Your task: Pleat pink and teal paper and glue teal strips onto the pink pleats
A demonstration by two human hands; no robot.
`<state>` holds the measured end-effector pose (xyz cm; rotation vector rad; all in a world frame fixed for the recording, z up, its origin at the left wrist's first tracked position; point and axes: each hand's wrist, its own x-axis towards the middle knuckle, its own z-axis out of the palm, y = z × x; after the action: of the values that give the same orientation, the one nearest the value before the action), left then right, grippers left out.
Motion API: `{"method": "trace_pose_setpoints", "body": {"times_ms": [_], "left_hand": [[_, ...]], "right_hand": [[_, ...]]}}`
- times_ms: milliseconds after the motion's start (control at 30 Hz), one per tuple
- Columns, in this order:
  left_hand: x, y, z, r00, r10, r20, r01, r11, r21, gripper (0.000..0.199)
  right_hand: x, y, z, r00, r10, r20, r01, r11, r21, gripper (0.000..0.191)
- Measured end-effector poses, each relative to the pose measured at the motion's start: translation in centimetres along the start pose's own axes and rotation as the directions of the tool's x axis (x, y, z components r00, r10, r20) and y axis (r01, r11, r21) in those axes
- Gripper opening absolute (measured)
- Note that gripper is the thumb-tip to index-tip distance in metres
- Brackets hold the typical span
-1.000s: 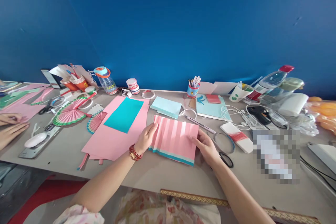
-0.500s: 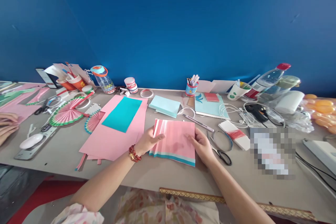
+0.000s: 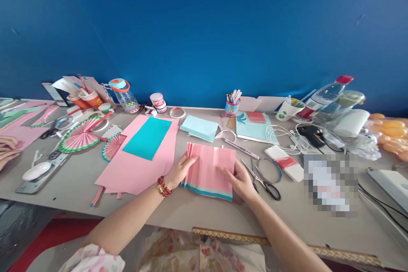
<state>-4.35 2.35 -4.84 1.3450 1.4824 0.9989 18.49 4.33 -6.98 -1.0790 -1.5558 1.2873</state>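
Observation:
A pink sheet of pleated paper (image 3: 208,170) with a white and teal strip along its near edge is held between my two hands. At its left side, my left hand (image 3: 179,171) grips the gathered folds, thumb on top. My right hand (image 3: 241,179) pinches the right edge, its thumb on the face and the fingers hidden behind. Just right of that hand lie open scissors (image 3: 264,184) with black handles. Left of my hands are large pink sheets (image 3: 111,170) with a teal sheet (image 3: 148,138) on them.
Beyond the pleated paper lie light-blue sheets (image 3: 199,127) and a pen (image 3: 240,148). Finished paper fans (image 3: 81,136) rest at the left, near a co-worker's hands (image 3: 8,151). A bottle (image 3: 328,97), white cables (image 3: 283,138) and a pen cup (image 3: 232,107) stand or lie toward the wall.
My right thumb has shifted slightly left on the pleated paper, and its right part now bends a little. The right hand has moved slightly left, showing more of the scissors.

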Motion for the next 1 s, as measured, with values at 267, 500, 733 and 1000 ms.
{"method": "trace_pose_setpoints", "body": {"times_ms": [267, 500, 733, 1000], "left_hand": [[-0.1, 0.5, -0.5, 0.998, -0.044, 0.052, 0.049, 0.995, -0.085, 0.041], [1.2, 0.0, -2.0, 0.999, 0.024, 0.048, -0.02, 0.996, -0.089, 0.043], [2.1, -1.4, -2.8, 0.998, 0.042, -0.052, -0.044, 0.998, -0.042, 0.042], [1.9, -1.2, -3.9, 0.991, 0.087, -0.106, -0.078, 0.993, 0.083, 0.039]], "right_hand": [[-0.1, 0.3, -0.3, 1.0, 0.021, 0.005, -0.021, 1.0, -0.016, 0.032], [-0.3, -0.6, -0.9, 0.977, 0.205, 0.066, -0.213, 0.96, 0.18, 0.043], [0.3, -1.0, -1.8, 0.972, 0.199, 0.121, -0.218, 0.961, 0.171, 0.042], [0.4, -0.4, -2.4, 0.996, 0.086, -0.034, -0.08, 0.988, 0.135, 0.051]]}}
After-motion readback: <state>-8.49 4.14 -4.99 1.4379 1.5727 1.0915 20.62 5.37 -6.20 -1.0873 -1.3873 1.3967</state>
